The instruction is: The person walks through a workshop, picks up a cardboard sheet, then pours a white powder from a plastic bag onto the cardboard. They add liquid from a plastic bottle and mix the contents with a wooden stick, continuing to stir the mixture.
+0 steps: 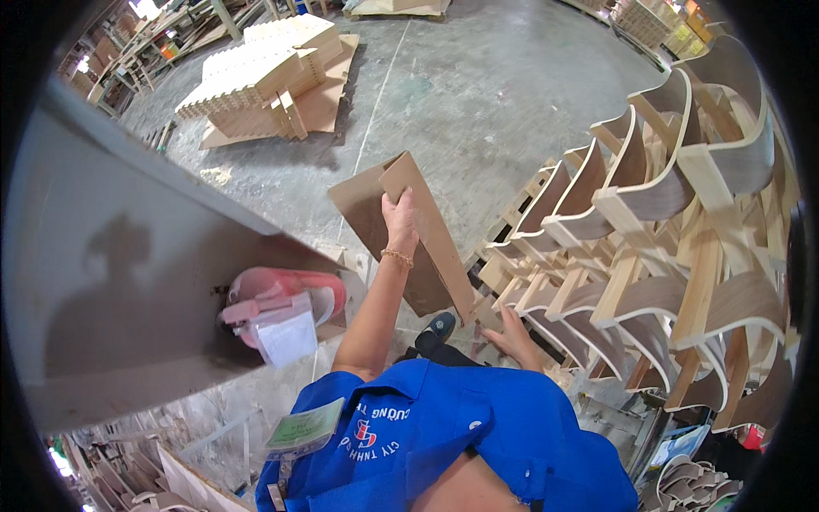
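Observation:
A folded sheet of brown cardboard (442, 256) hangs in front of me, tilted, its two flaps partly apart. My left hand (401, 224) grips it near the upper end, thumb and fingers closed over the fold. Lower down and to the right, my right hand (517, 340) has its fingers spread with nothing visible in them. It is just past the cardboard's lower corner, beside a tall stack of curved plywood pieces (636, 200) separated by pale wooden strips. Whether its fingertips touch the stack I cannot tell.
On my left rises a grey metal panel (128, 282) with a red fire extinguisher (294, 286) and a white tag beside it. Beyond, pale wooden parts (264, 72) are piled on a board on the concrete floor (461, 111). My shoe (439, 326) shows below the cardboard.

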`<state>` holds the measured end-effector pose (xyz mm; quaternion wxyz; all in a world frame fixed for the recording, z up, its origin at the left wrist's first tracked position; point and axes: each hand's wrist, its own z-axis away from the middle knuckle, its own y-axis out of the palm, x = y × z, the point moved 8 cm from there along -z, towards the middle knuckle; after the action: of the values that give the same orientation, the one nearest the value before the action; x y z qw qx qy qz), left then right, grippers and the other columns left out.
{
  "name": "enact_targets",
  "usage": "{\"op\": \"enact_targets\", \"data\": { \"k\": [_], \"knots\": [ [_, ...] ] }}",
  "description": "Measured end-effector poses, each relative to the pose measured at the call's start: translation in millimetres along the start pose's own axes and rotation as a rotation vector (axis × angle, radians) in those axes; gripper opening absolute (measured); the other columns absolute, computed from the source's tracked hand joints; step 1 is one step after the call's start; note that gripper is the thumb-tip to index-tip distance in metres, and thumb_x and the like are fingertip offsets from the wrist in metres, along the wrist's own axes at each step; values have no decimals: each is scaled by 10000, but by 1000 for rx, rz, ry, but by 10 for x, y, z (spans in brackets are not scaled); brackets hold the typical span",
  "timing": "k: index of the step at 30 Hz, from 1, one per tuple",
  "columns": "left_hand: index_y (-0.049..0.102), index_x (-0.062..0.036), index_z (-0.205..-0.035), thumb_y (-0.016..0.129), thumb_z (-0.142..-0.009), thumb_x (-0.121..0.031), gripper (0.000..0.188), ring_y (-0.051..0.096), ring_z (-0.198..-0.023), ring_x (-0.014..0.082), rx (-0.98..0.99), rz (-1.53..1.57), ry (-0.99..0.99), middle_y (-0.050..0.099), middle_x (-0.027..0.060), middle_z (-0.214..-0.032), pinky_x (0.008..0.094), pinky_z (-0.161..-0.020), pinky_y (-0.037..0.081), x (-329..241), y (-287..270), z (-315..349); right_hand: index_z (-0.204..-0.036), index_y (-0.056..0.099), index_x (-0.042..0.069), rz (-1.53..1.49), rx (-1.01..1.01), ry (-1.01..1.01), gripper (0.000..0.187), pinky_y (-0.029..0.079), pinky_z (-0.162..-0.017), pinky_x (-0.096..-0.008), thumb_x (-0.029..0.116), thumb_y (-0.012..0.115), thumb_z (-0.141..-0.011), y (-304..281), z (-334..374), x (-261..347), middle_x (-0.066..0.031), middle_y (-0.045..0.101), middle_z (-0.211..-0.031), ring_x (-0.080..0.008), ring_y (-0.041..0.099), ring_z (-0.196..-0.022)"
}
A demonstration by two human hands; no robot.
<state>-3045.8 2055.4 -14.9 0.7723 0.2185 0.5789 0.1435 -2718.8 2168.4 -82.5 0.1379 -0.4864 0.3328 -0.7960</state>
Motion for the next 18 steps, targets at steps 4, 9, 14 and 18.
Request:
{"op": "enact_targets", "data": {
  "k": [4, 9, 14, 18],
  "knots": [
    [460, -38, -1133, 584, -875, -120, 297, 530, -938, 152, 14, -42, 44, 556, 51, -1039, 322, -819, 438, -155, 518, -336, -1434, 141, 55, 273, -304, -210, 1107, 280, -1048, -480, 319, 816, -597, -458, -1007, 1092, -280, 268, -1394, -436, 295, -1275],
    [462, -49, -1140, 588, -881, -140, 302, 534, -939, 148, 181, 70, -62, 550, 42, -1058, 305, -799, 448, -461, 1141, -793, -1414, 287, 155, 387, -589, -269, 757, 354, -1001, -477, 159, 655, -752, -1141, -2061, 1387, -229, 309, -1409, -421, 358, -1255],
    [458, -71, -1191, 553, -916, -251, 342, 552, -962, 153, 340, -425, 334, 561, 64, -1057, 301, -789, 472, -901, 1510, -1351, -1283, 510, 189, 99, -555, -199, 419, 486, -823, -381, 168, 504, -865, -1641, -3105, 1402, -140, 604, -1143, -321, 595, -1008],
    [326, -73, -1363, 596, -855, -364, 644, 314, -1318, 296, 261, -1446, 1080, 352, 171, -1400, 456, -1082, 212, -769, 1676, -1644, -1196, 568, 86, -335, -461, 59, 351, 481, -751, -379, 253, 568, -886, -1755, -4001, 1267, -121, 666, -992, -267, 637, -901]
  ]
}}
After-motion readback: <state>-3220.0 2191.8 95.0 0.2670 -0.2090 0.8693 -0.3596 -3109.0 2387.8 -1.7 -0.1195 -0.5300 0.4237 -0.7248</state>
